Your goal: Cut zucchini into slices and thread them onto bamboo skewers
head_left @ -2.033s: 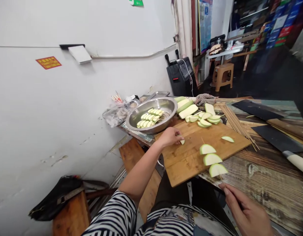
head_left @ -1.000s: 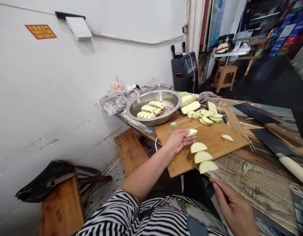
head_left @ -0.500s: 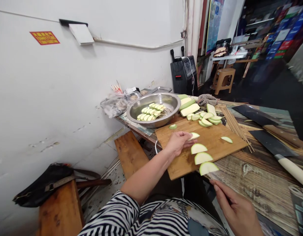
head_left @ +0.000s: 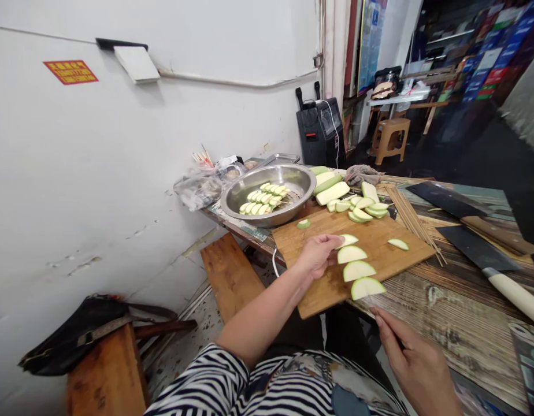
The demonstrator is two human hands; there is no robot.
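My right hand (head_left: pixel 412 352) pinches the near end of a thin skewer. Along the skewer sit three half-round pale slices with green rims, the nearest slice (head_left: pixel 367 288) closest to that hand. At the far end my left hand (head_left: pixel 319 254) holds a fourth slice (head_left: pixel 348 240) between thumb and fingers, close to the third one. Beneath is a wooden cutting board (head_left: pixel 323 292), with one loose slice (head_left: pixel 398 244) on its right and a small end piece (head_left: pixel 303 223) near its back left edge.
A steel basin (head_left: pixel 267 219) with skewered slices stands behind the board. Peeled pieces (head_left: pixel 333 193) and cut slices (head_left: pixel 364 203) lie beyond. Bare skewers (head_left: pixel 412 219), a dark cleaver (head_left: pixel 440 199) and a light-handled cleaver (head_left: pixel 479 248) lie right. Benches (head_left: pixel 230 277) stand left.
The fourth slice in my left hand now sits nearer the other slices in line with the skewer. My left hand has moved slightly right; the view has shifted a little.
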